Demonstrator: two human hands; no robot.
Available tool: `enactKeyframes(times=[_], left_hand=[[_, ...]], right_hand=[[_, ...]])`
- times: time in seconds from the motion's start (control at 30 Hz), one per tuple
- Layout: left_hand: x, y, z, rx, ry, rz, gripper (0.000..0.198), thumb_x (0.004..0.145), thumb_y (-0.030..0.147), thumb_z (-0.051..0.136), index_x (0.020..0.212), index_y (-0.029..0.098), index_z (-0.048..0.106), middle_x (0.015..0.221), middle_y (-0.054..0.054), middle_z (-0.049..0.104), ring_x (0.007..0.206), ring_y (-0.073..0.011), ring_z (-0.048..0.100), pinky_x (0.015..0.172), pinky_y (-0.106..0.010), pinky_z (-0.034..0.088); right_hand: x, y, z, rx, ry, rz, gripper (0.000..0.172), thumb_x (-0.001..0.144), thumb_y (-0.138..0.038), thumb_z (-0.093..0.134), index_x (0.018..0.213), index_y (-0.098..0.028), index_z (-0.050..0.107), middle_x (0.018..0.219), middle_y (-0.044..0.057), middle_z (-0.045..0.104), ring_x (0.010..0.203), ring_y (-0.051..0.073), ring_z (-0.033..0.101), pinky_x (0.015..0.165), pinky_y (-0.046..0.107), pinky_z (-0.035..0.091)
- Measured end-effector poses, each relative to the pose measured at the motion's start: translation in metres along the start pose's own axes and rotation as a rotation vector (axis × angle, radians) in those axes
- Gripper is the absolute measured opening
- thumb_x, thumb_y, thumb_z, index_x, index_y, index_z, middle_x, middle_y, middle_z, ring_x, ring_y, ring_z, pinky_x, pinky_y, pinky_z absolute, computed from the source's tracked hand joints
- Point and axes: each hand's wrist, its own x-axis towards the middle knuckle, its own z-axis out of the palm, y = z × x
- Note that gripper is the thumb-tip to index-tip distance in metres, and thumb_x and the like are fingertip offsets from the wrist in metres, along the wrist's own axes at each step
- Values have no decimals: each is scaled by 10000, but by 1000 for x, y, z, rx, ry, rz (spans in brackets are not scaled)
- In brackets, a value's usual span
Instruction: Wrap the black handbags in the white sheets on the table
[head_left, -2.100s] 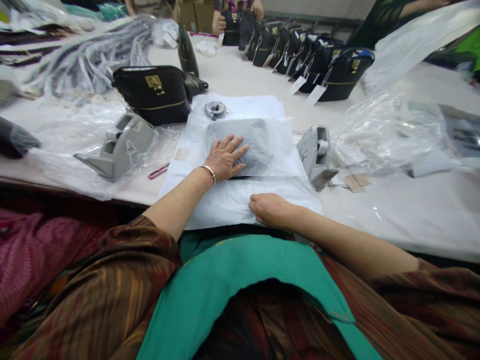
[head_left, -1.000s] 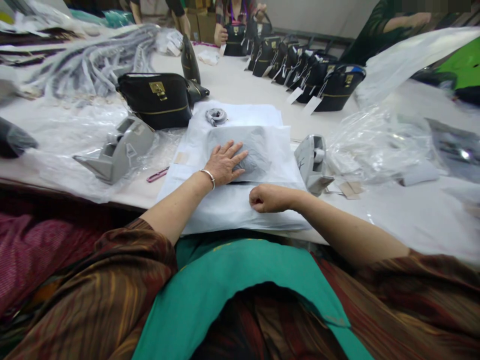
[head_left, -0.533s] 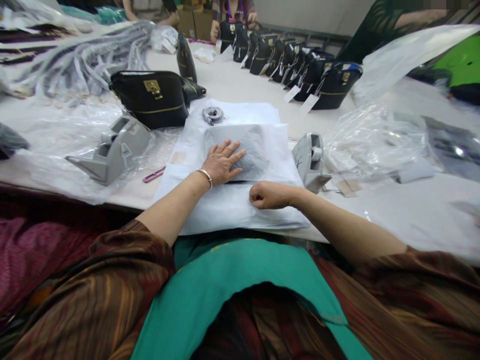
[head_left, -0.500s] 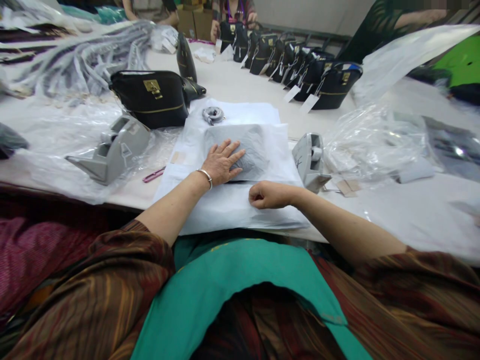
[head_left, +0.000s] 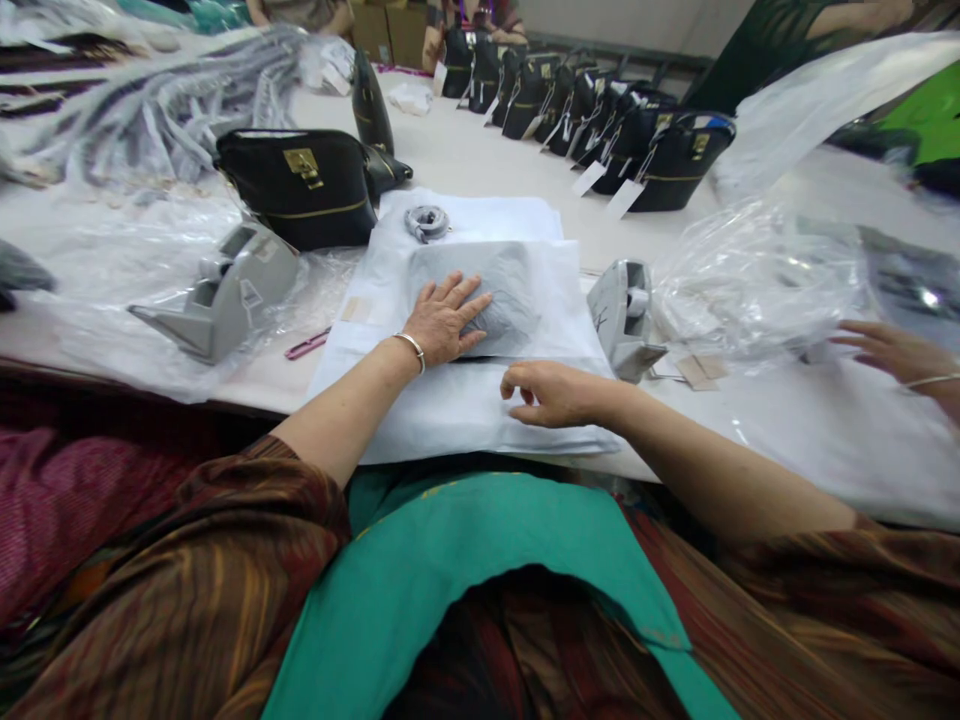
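Note:
My left hand (head_left: 444,318) lies flat with spread fingers on a grey tissue-like packet (head_left: 510,290), and a bangle circles its wrist. The packet rests on white paper sheets (head_left: 442,415); what it wraps cannot be seen. My right hand (head_left: 546,392) hovers over or rests on the paper just below the packet's right part, fingers loosely curled, with a gap between thumb and forefinger and nothing visible in it. A coiled grey wrapped strap (head_left: 427,223) sits on the paper beyond the packet.
Tape dispensers stand at left (head_left: 225,290) and right (head_left: 624,318), near a pink cutter (head_left: 307,343). Black handbags (head_left: 304,190) stand at back left, with a row of tagged bags (head_left: 675,165) behind right. Another person's hand (head_left: 892,350) reaches in beside clear plastic (head_left: 757,285).
My right hand has loosened from a closed curl, its thumb and forefinger now apart. My left hand stays on the packet. Another person's hand has come in at the right edge.

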Motion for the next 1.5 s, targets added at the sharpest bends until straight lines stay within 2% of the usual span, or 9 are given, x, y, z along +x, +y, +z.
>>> enactKeyframes(times=[0.1, 0.23, 0.43, 0.7, 0.97, 1.17, 1.33, 1.5], left_hand=[[0, -1, 1, -11, 1, 3, 674, 930, 486, 591, 1547, 284, 410, 1669, -102, 278, 1539, -374, 200, 1188, -604, 195], [0, -1, 2, -25, -4, -1, 680, 928, 480, 591, 1552, 290, 398, 1671, -105, 272, 1541, -380, 188, 1190, -611, 178], [0, -1, 2, -11, -6, 2, 676, 934, 484, 586, 1552, 286, 397, 1672, -101, 268, 1544, -368, 185, 1189, -603, 185], [1, 0, 1, -20, -4, 3, 678, 930, 475, 592, 1548, 268, 403, 1668, -116, 275, 1538, -378, 194, 1184, -605, 186], [1, -2, 4, -13, 3, 1, 682, 931, 483, 597, 1546, 260, 406, 1665, -119, 282, 1538, -372, 196, 1189, -595, 178], [1, -2, 4, -17, 5, -2, 673, 932, 467, 603, 1543, 265, 407, 1663, -124, 285, 1537, -372, 198, 1187, -599, 173], [1, -1, 3, -20, 4, 0, 673, 933, 469, 598, 1543, 257, 411, 1660, -125, 291, 1536, -371, 202, 1186, -599, 177], [0, -2, 3, -28, 12, 6, 678, 924, 460, 609, 1543, 267, 411, 1660, -125, 292, 1535, -376, 199, 1182, -602, 182]], right_hand=[[-22, -11, 6, -109, 4, -43, 419, 818, -312, 715, 1197, -159, 623, 1148, 113, 648, 951, 232, 626, 825, 312, 440], [-33, -19, 21, -259, -54, -17, 360, 822, -293, 688, 1142, -147, 612, 1118, 133, 629, 972, 260, 610, 821, 339, 424], [-28, -16, 25, -247, -56, 15, 336, 850, -272, 643, 1163, -156, 607, 1118, 120, 643, 962, 244, 615, 805, 325, 405], [-27, -16, 26, -358, -51, -38, 152, 890, -253, 592, 998, -159, 643, 1009, 104, 674, 872, 225, 622, 752, 329, 369], [-38, -16, 35, -360, -19, -116, 160, 884, -281, 615, 996, -172, 650, 1053, 97, 654, 911, 226, 598, 797, 341, 365], [-35, -10, 43, -353, -11, -57, 162, 935, -255, 541, 933, -166, 675, 961, 98, 655, 810, 200, 582, 726, 324, 350], [-31, -9, 44, -345, -63, -35, 162, 933, -224, 536, 904, -157, 681, 951, 99, 659, 804, 197, 588, 691, 313, 347], [-32, -12, 45, -310, -36, 16, 183, 938, -253, 555, 1047, -148, 658, 1037, 111, 656, 843, 201, 601, 688, 297, 366]])
